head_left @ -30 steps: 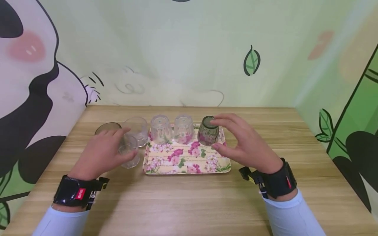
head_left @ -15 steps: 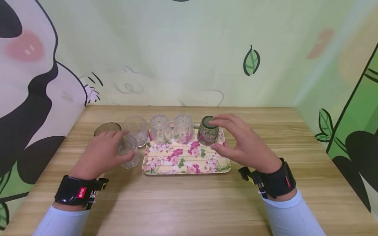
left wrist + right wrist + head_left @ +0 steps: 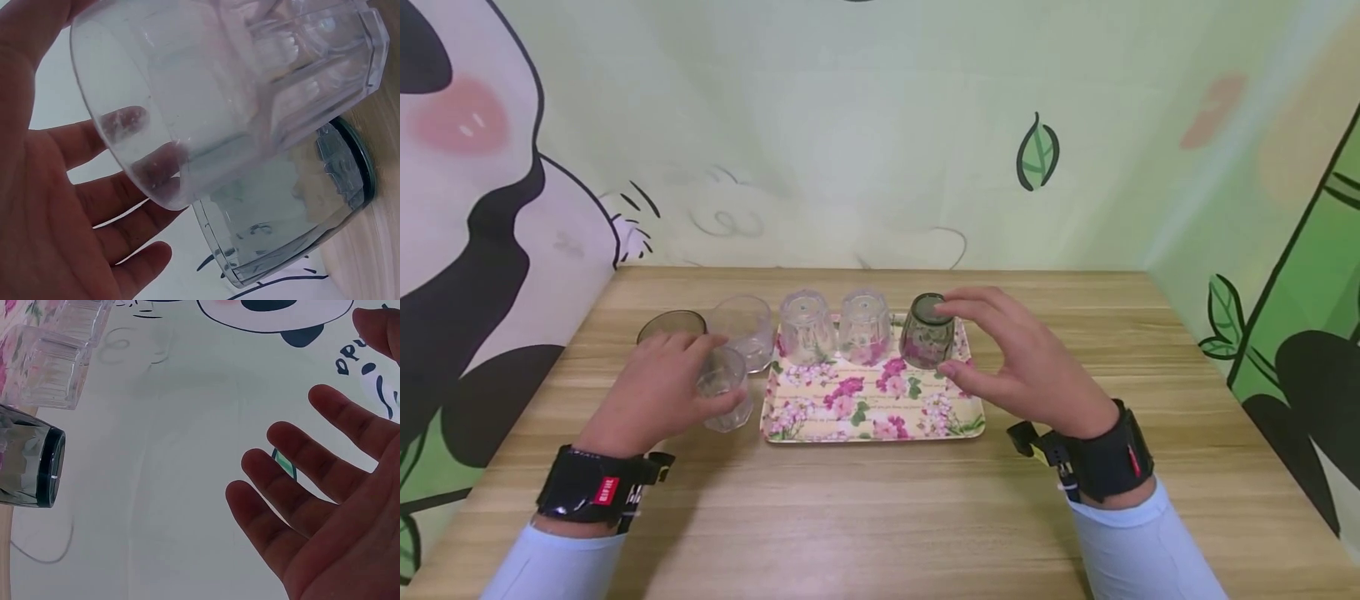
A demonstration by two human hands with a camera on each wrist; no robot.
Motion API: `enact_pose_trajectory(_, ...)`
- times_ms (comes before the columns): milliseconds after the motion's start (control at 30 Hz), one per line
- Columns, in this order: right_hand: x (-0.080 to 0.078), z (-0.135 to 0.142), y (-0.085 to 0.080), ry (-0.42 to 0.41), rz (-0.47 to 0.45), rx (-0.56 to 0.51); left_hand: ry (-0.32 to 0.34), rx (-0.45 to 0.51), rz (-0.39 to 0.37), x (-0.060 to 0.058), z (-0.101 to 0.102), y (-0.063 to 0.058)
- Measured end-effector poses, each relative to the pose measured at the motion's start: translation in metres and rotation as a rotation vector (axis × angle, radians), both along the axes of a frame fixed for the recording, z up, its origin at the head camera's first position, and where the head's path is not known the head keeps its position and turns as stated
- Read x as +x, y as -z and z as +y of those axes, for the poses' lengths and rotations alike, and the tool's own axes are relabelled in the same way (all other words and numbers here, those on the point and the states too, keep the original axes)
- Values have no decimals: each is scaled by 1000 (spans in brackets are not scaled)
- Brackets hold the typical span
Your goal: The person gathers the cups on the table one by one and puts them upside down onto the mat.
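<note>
In the head view, my left hand [image 3: 658,383] stays around the rim of a clear drinking glass [image 3: 727,408] standing upright on the table. The left wrist view shows loosely spread fingers [image 3: 115,194], some partly seen through the clear glass [image 3: 206,94]. A grey-tinted glass [image 3: 275,219] stands behind it. My right hand [image 3: 1026,367] is held with fingers and thumb apart, beside an upside-down grey-tinted glass [image 3: 927,342] on the tray. In the right wrist view, a gap separates that tinted glass [image 3: 31,459] from the fingers [image 3: 259,512].
The floral tray [image 3: 872,429] lies mid-table and also bears two upside-down clear glasses, one on the left [image 3: 807,329] and one in the middle [image 3: 865,329]. Left of it stand another upright clear glass [image 3: 743,321] and an upright tinted glass [image 3: 672,322]. A painted wall [image 3: 850,167] closes the back.
Both hands and all the glasses keep their places. Only the head view has shifted very slightly.
</note>
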State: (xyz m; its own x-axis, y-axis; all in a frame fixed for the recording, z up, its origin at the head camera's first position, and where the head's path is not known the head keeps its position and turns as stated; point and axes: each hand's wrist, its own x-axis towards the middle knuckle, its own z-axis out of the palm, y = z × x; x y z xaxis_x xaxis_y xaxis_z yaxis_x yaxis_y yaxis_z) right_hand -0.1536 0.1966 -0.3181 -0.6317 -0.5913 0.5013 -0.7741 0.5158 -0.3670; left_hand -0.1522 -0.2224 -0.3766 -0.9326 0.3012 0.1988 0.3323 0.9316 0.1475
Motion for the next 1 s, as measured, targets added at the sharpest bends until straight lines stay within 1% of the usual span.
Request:
enact_pose_trajectory(300, -1, 3, 0, 14, -19, -9, 4, -53, 4, -3, 0, 6)
enact_pose_trajectory(600, -1, 4, 0, 14, -20, -10, 5, -39, -4, -3, 0, 4)
enact_pose_trajectory(767, -1, 4, -1, 7, -19, -18, 9, -24, -7, -1, 0, 2)
enact_pose_trajectory(1000, -1, 4, 0, 8, -25, -16, 32, 8, 33, 1, 1, 0)
